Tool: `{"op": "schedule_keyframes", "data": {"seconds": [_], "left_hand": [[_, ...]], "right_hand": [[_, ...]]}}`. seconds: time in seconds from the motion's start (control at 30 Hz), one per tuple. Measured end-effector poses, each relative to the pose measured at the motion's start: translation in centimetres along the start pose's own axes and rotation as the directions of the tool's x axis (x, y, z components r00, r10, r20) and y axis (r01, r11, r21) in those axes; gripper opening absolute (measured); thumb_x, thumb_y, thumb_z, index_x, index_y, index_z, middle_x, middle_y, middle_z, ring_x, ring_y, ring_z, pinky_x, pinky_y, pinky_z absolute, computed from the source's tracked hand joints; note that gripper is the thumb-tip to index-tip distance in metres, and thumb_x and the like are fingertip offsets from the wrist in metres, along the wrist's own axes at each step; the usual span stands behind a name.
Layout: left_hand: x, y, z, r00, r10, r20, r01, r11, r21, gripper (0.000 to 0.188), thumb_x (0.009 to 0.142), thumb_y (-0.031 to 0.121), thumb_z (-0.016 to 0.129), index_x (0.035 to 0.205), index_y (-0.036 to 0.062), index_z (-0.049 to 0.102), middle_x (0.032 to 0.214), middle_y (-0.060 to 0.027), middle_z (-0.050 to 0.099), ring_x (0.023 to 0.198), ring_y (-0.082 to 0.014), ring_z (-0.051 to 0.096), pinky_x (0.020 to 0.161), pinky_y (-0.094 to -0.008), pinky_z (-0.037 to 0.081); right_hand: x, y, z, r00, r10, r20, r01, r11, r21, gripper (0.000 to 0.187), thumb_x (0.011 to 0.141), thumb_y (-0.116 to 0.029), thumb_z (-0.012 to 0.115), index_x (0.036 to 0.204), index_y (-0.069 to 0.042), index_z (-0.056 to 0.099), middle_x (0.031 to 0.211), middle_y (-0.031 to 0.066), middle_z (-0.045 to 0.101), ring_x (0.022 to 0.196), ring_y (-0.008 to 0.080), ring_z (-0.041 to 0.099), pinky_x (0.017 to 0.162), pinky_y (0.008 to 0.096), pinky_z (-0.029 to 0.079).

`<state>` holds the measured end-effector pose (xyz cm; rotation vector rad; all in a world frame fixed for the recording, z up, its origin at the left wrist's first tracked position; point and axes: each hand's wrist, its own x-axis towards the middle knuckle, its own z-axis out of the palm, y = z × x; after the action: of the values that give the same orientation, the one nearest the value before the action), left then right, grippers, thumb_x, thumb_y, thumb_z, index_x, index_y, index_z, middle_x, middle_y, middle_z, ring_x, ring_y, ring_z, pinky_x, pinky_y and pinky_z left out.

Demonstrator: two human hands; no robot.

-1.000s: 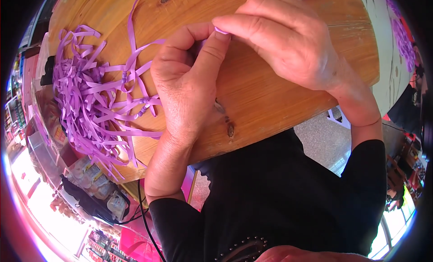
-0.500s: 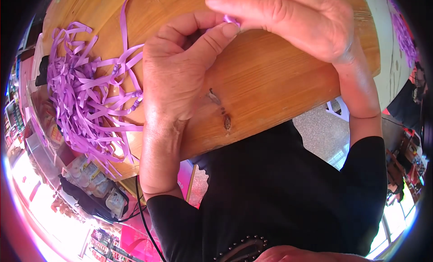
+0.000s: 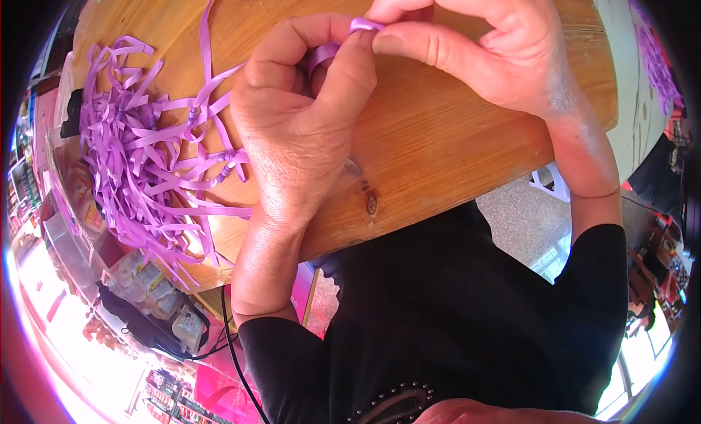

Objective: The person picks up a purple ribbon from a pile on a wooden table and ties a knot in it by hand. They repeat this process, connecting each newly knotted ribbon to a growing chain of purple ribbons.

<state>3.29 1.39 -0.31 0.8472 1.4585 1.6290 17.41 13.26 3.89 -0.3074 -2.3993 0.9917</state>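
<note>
Above the wooden table, my left hand (image 3: 303, 117) pinches a purple ribbon (image 3: 365, 25) between thumb and index finger. A loop of that ribbon shows inside its curled fingers. My right hand (image 3: 485, 55) meets it from the right, its thumb and fingertips closed on the ribbon at the left thumb tip. To the left of my left hand lies a tangled heap of purple ribbons (image 3: 139, 154), some with small wound or knotted spots. One long strand runs from the heap toward the far edge of the picture.
The wooden table (image 3: 453, 147) has a curved edge close to my body. At the left stand clear plastic boxes (image 3: 146, 285) with packed things, and a black cable (image 3: 228, 329) hangs below. More purple ribbons (image 3: 657, 66) lie on a white surface at the far right.
My right hand has turned from flat, stretched fingers to a pinch at the ribbon. My left hand has shifted slightly right, and more of the ribbon now shows in it.
</note>
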Motion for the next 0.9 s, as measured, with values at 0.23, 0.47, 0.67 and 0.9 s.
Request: {"op": "schedule_keyframes", "data": {"seconds": [0.23, 0.47, 0.67, 0.9], "left_hand": [[0.3, 0.2, 0.1, 0.988, 0.009, 0.157, 0.018, 0.985, -0.171, 0.016, 0.088, 0.004, 0.060, 0.102, -0.0026, 0.061, 0.082, -0.0011, 0.060, 0.062, -0.0066, 0.044, 0.061, -0.0205, 0.038], [0.3, -0.6, -0.7, 0.953, -0.101, 0.287, 0.255, 0.781, -0.570, 0.014, 0.089, 0.005, 0.059, 0.102, 0.0004, 0.062, 0.079, 0.0013, 0.056, 0.063, -0.0060, 0.039, 0.058, -0.0198, 0.034], [0.4, -0.7, -0.9, 0.947, -0.155, 0.281, 0.291, 0.781, -0.553, 0.016, 0.093, 0.012, 0.054, 0.104, 0.0020, 0.061, 0.070, 0.0047, 0.045, 0.060, -0.0072, 0.030, 0.058, -0.0221, 0.028], [0.5, -1.4, -1.2, 0.925, -0.127, 0.359, 0.331, 0.735, -0.593, 0.017, 0.093, 0.013, 0.053, 0.103, 0.0024, 0.062, 0.070, 0.0039, 0.044, 0.059, -0.0087, 0.028, 0.056, -0.0239, 0.026]], "right_hand": [[0.4, -1.1, -1.2, 0.766, 0.588, 0.262, -0.633, 0.615, 0.470, 0.011, 0.086, -0.009, 0.064, 0.091, 0.001, 0.065, 0.082, 0.0038, 0.064, 0.079, 0.0107, 0.059, 0.071, 0.0227, 0.045], [0.6, 4.5, 1.7, 0.887, -0.442, -0.133, 0.459, 0.812, 0.361, 0.012, 0.087, -0.009, 0.064, 0.094, 0.001, 0.064, 0.086, 0.0041, 0.064, 0.079, 0.0116, 0.059, 0.072, 0.0222, 0.045], [0.9, 2.7, 0.8, 0.968, -0.198, -0.154, 0.220, 0.965, 0.143, 0.015, 0.079, -0.004, 0.069, 0.092, 0.002, 0.065, 0.082, 0.0091, 0.062, 0.070, 0.0170, 0.060, 0.061, 0.0245, 0.046], [0.2, -0.7, -0.2, 0.987, -0.072, -0.143, 0.077, 0.997, 0.031, 0.019, 0.074, 0.000, 0.072, 0.092, 0.003, 0.066, 0.080, 0.0111, 0.060, 0.065, 0.0192, 0.060, 0.055, 0.0256, 0.046]]}}
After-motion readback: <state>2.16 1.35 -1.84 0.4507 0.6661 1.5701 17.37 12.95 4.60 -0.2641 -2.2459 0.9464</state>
